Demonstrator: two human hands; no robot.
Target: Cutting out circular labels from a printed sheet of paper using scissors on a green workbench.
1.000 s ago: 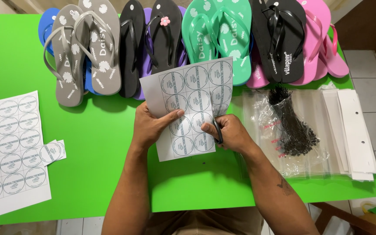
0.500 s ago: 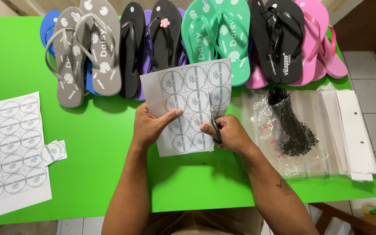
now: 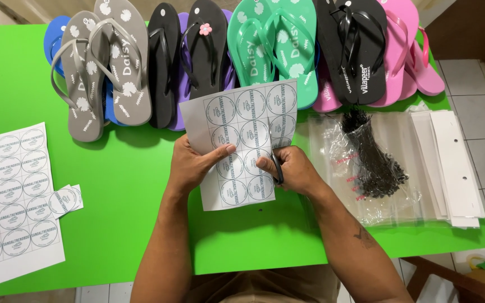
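- The scissors [image 3: 277, 168] are mostly hidden inside the right hand [image 3: 294, 171]; only a dark handle and thin blade show.
- Left of the scissors, the big label sheet [image 3: 12, 196] runs off the picture's edge.
- Above them, the flip-flops' [image 3: 108, 62] toes are cut off.

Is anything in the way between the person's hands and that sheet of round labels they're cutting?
Nothing visible. The left hand already grips the label sheet by its left edge, thumb on top. The right hand works the scissors straight into the sheet from the right. The sheet is held up above the green table.
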